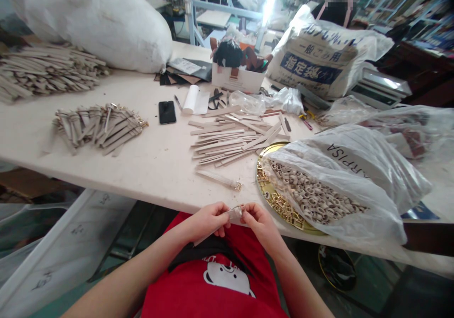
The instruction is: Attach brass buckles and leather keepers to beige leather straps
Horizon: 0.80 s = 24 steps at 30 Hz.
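Note:
Both hands meet just off the table's front edge, over my red apron. My left hand (212, 221) is closed around a narrow beige strap (233, 213), whose tail slants down to the left. At the strap's other end, the fingers of my right hand (258, 221) pinch near a small buckle that they partly hide. Another strap (216, 178) with a gold buckle lies on the table just beyond my hands. To the right, a round gold tray (261, 167) bears many small gold buckles (283, 208) and an opened plastic bag of beige loops (315, 193).
Loose flat strips (227, 143) lie in the table's middle. At left are a pile of buckled straps (99, 124), a larger strip pile (46, 72) and a phone (167, 112). Big white sacks (106, 20) and a box (236, 79) stand behind. A person (336, 11) is in the background.

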Available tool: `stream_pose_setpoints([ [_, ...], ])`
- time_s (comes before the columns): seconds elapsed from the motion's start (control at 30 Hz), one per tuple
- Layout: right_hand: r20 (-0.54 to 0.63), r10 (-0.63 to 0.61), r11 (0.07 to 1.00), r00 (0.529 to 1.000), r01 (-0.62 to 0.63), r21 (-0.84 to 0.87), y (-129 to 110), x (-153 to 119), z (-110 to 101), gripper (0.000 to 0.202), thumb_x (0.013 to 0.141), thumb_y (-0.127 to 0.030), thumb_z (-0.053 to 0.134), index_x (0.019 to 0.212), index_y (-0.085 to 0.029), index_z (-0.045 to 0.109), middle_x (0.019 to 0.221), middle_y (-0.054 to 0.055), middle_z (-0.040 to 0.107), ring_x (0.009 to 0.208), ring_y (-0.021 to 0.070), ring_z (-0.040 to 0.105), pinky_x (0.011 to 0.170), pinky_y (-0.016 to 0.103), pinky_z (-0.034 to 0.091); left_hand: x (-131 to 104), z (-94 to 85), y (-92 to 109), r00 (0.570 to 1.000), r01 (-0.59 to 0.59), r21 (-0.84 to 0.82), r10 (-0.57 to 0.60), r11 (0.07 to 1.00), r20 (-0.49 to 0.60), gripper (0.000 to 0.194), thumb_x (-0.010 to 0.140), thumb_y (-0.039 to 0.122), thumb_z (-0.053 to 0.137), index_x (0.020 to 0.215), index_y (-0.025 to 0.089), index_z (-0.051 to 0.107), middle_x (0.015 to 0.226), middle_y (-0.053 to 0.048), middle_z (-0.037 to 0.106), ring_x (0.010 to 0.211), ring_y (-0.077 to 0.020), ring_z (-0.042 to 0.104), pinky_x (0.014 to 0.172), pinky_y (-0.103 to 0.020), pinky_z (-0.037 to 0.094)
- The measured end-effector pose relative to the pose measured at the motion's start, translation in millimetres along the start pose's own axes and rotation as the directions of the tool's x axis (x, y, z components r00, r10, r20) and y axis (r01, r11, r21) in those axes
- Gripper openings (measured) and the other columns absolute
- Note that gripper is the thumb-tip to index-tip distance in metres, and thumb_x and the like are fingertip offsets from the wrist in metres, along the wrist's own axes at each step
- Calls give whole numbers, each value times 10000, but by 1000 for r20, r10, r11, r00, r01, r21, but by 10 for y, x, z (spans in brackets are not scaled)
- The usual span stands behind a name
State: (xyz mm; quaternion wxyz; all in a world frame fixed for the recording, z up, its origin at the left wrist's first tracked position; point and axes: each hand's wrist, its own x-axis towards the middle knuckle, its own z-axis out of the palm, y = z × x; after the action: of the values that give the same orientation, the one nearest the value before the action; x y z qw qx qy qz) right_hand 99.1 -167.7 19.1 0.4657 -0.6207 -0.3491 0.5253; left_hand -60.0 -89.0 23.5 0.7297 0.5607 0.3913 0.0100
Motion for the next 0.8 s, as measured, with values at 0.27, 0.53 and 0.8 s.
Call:
stream_pose_setpoints([
  [0.27,-82,-14,998,997,10,-55,15,-2,-24,319,765,-505,526,690,-194,526,599,-18,522,606,142,470,611,273,374,-9,-1,-7,998,-41,29,40,999,39,217,744,324,487,887,160,487,650,37,540,514,-81,525,477,-189,403],
  [0.53,2,93,978,996,-91,186,25,-12,12,303,719,-475,608,711,-189,507,631,-29,517,604,119,467,630,264,393,-21,12,-8,998,-36,-45,38,998,46,286,714,375,557,864,154,454,536,68,482,459,-76,469,454,-189,373],
  [0.8,-11,113,960,994,-106,258,79,5,8,296,718,-476,604,721,-193,518,651,-24,527,613,131,493,640,280,414,-97,30,156,998,4,-53,-1,999,58,481,798,605,309,818,154,473,570,36,517,457,-69,473,467,-192,371],
])
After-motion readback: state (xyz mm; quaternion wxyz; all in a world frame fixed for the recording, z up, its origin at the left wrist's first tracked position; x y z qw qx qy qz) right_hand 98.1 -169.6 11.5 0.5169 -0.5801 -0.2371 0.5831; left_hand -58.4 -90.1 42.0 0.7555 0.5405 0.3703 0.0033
